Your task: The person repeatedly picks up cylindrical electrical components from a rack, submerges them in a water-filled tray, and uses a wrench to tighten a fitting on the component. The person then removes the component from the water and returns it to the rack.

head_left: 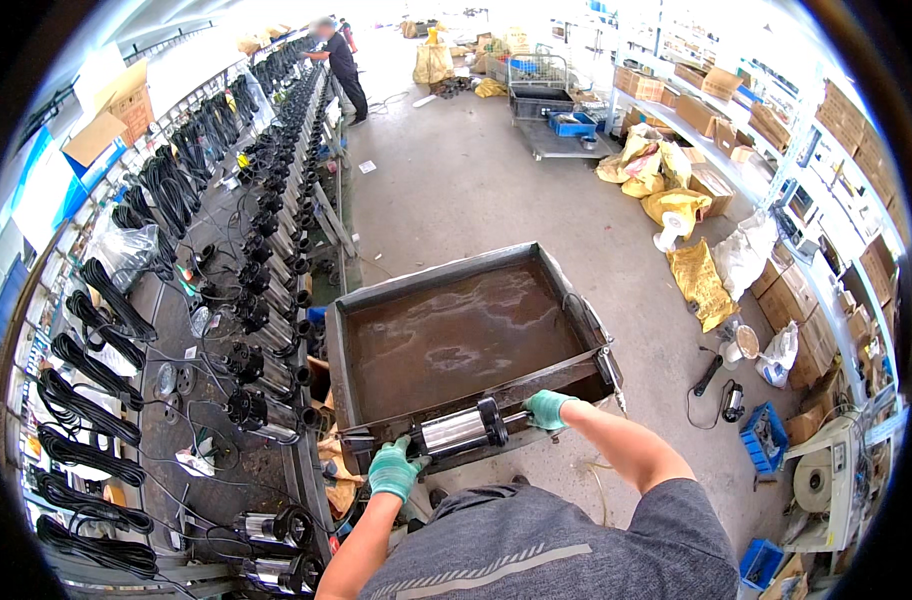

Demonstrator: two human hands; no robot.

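A steel-bodied pump (pixel 456 430) with black ends lies sideways over the near edge of a metal tank (pixel 338 350). My left hand (pixel 394 470), in a green glove, is closed on the pump's left black end. Just beyond its right end, my right hand (pixel 549 409), also gloved in green, has its fingers closed around a short piece at the tank's rim. What that piece is, I cannot make out. Murky brown water (pixel 456 335) with a streaky film fills the tank.
At left, a long bench (pixel 201 360) carries a row of similar pumps (pixel 266 325) and coiled black cables (pixel 86 400). A co-worker (pixel 341 70) stands at its far end. To the right are shelves (pixel 706 115), yellow sacks (pixel 698 280), a blue crate (pixel 764 438) and a trolley (pixel 566 140).
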